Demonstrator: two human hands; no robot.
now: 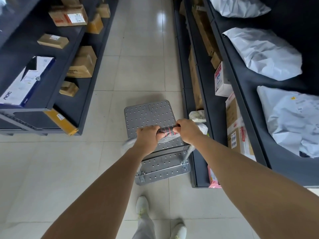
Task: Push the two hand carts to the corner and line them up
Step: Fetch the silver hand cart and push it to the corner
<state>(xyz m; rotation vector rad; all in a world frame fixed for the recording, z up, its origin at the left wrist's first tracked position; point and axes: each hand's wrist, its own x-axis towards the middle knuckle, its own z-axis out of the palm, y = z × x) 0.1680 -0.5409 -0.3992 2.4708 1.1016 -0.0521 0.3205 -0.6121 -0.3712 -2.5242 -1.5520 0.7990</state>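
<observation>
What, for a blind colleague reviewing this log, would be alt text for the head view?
A person's left hand and right hand grip the handle of a grey hand cart on a tiled floor, seen from above. Dark shelves line the aisle on both sides, holding cardboard boxes and white parcel bags.

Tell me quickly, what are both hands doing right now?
Left hand: gripping the cart handle.
Right hand: gripping the same handle.
</observation>
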